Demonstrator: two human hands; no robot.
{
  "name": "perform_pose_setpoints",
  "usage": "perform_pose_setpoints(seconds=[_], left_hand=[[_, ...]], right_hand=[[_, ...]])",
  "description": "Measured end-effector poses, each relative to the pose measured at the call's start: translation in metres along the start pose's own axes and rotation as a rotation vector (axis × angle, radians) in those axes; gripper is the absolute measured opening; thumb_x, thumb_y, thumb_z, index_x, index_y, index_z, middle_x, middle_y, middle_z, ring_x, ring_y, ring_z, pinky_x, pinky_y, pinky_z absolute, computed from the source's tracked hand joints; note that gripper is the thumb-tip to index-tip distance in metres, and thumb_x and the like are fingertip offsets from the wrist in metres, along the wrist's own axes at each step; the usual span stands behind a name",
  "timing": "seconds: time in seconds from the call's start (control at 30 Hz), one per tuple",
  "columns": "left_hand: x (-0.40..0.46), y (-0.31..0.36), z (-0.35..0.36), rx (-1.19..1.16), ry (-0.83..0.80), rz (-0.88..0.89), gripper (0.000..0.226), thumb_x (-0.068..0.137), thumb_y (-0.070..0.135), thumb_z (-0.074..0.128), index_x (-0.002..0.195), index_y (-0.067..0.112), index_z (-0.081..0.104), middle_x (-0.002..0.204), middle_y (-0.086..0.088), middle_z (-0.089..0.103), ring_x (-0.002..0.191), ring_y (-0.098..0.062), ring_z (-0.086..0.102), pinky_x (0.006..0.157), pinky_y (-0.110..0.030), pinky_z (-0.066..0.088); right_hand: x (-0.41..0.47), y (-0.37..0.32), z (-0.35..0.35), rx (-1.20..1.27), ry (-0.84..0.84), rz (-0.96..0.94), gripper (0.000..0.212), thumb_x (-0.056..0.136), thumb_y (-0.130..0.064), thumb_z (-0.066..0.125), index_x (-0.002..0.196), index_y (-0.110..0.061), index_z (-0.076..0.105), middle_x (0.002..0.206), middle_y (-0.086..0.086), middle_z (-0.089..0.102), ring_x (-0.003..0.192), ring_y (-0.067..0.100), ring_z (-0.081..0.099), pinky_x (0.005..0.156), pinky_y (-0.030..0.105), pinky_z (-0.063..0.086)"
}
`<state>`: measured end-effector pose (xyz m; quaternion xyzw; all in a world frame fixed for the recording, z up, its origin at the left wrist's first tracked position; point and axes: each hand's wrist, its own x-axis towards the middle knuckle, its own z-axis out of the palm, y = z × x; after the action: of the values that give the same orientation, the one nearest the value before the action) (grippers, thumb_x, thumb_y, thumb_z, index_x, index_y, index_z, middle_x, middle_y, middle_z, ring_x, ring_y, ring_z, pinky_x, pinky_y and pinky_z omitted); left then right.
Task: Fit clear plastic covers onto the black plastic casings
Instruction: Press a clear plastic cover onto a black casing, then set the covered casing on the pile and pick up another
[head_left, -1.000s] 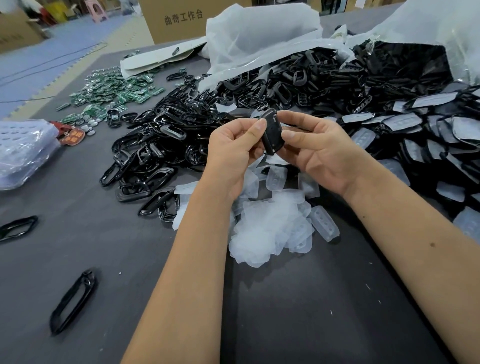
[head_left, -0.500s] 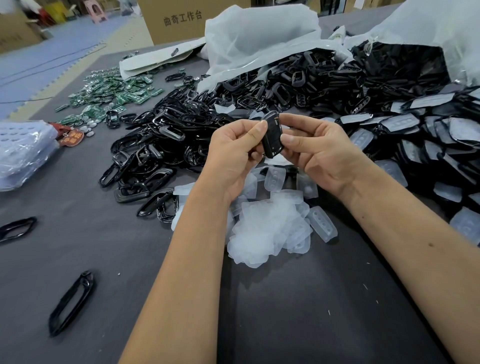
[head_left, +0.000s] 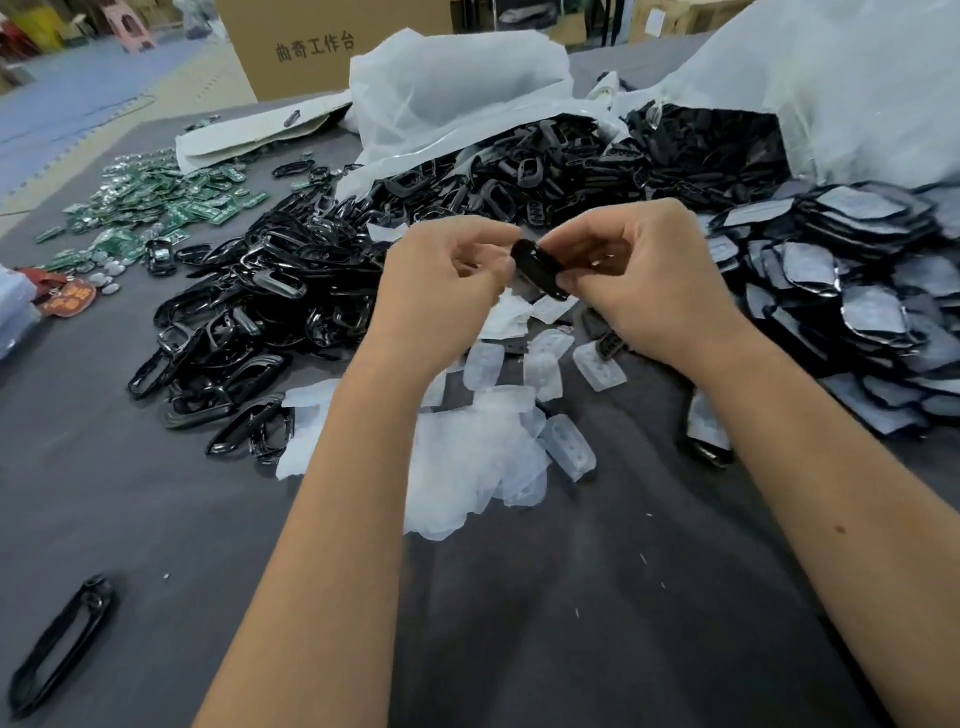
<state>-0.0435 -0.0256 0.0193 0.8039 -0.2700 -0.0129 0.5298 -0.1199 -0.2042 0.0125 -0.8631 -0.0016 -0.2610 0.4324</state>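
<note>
Two bare forearms reached forward over a dark grey table, and the hands met in the air above it. The right hand had its thumb and curled fingers pinched around a black plastic casing, a glossy oval piece tilted so its far end pointed up and to the left. The left hand was close against the casing's left end, fingers curled inward; whether its fingertips actually touched or gripped the casing could not be told. Whether a clear cover was already seated on the held casing could not be told either.

Directly beneath and just nearer than the hands lay a loose heap of clear plastic covers, pale and translucent, with a few single ones scattered toward the right hand. Beyond the left hand and spreading out to its left was a large pile of black frames, shiny open oval rings. Farther away past both hands, more black parts spilled out of white plastic bags. To the right of the right hand sat a broad stack of finished casings, black with pale covers showing on top. One more covered casing lay alone beside the right forearm.

Far to the left of the left hand was a scatter of green circuit boards. Near the left elbow, at the table's near edge, lay a single black frame. A cardboard box with printed characters stood beyond the table.
</note>
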Motion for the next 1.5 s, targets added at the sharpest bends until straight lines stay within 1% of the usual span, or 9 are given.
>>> perform_pose_setpoints(seconds=[0.17,0.3,0.47,0.73,0.87,1.07,1.17,1.27,1.5], left_hand=[[0.014,0.038,0.059,0.154,-0.087,0.122,0.030,0.091,0.003,0.061,0.114,0.016,0.078,0.102,0.004,0.077,0.093,-0.009,0.071,0.089,-0.028,0.055],[0.023,0.052,0.107,0.189,-0.183,0.093,0.047,0.093,0.002,0.059,0.137,0.017,0.066,0.132,0.001,0.070,0.123,-0.013,0.062,0.105,-0.028,0.048],[0.018,0.056,0.138,0.336,-0.249,0.136,0.042,0.085,0.002,0.055,0.120,0.015,0.074,0.107,-0.008,0.076,0.100,-0.029,0.066,0.084,-0.043,0.057],[0.008,0.046,0.111,0.365,-0.058,0.074,0.034,0.089,0.004,0.057,0.114,0.014,0.077,0.113,-0.008,0.075,0.107,-0.027,0.068,0.091,-0.039,0.056],[0.001,0.027,0.071,0.469,0.063,-0.008,0.033,0.082,0.001,0.058,0.104,0.015,0.079,0.106,-0.006,0.075,0.104,-0.027,0.067,0.086,-0.040,0.056],[0.000,-0.019,0.010,0.734,0.095,-0.212,0.038,0.094,0.005,0.060,0.124,0.026,0.071,0.123,-0.006,0.069,0.124,-0.031,0.053,0.097,-0.042,0.050],[-0.005,-0.029,-0.001,0.628,0.137,-0.247,0.034,0.091,0.007,0.069,0.114,0.031,0.073,0.116,-0.001,0.070,0.117,-0.026,0.058,0.095,-0.040,0.052],[-0.005,-0.029,-0.006,0.568,0.211,-0.215,0.023,0.083,0.005,0.075,0.091,0.026,0.075,0.092,0.008,0.069,0.106,-0.024,0.062,0.087,-0.037,0.053],[-0.006,-0.029,-0.016,0.256,0.415,-0.159,0.020,0.092,0.007,0.069,0.083,0.022,0.058,0.079,0.004,0.068,0.069,-0.015,0.070,0.073,-0.034,0.059]], right_hand=[[-0.004,0.006,-0.056,-0.406,0.078,-0.071,0.043,0.078,0.012,0.065,0.105,-0.016,0.082,0.097,-0.001,0.079,0.089,0.010,0.071,0.088,0.023,0.056],[-0.003,0.017,-0.097,-0.616,0.038,-0.033,0.043,0.080,0.012,0.061,0.104,-0.018,0.082,0.098,0.005,0.079,0.092,0.021,0.072,0.089,0.030,0.056],[0.006,0.026,-0.113,-0.847,-0.177,0.078,0.041,0.083,0.008,0.060,0.098,-0.022,0.084,0.100,0.006,0.078,0.095,0.029,0.069,0.079,0.032,0.053],[0.015,0.004,-0.085,-0.745,-0.135,0.058,0.040,0.080,0.003,0.055,0.092,-0.023,0.083,0.097,0.008,0.078,0.094,0.031,0.071,0.088,0.042,0.059],[0.011,-0.012,-0.035,-0.697,-0.333,0.000,0.031,0.081,0.001,0.061,0.092,-0.020,0.080,0.094,0.009,0.076,0.088,0.030,0.071,0.081,0.041,0.059],[0.009,-0.021,0.011,-0.608,-0.491,0.014,0.032,0.086,0.003,0.061,0.098,-0.020,0.079,0.094,-0.002,0.074,0.086,0.017,0.069,0.078,0.038,0.061],[0.011,-0.025,0.024,-0.543,-0.580,0.035,0.016,0.087,-0.012,0.077,0.098,-0.024,0.078,0.091,-0.006,0.070,0.081,0.012,0.066,0.073,0.033,0.059],[0.012,-0.028,0.034,-0.497,-0.650,0.074,0.024,0.083,-0.025,0.085,0.102,-0.026,0.072,0.091,-0.008,0.064,0.080,0.012,0.064,0.071,0.033,0.057],[0.015,-0.035,0.030,-0.626,-0.775,0.122,0.018,0.080,-0.015,0.085,0.086,-0.022,0.070,0.076,-0.007,0.065,0.069,0.013,0.063,0.060,0.031,0.055]])
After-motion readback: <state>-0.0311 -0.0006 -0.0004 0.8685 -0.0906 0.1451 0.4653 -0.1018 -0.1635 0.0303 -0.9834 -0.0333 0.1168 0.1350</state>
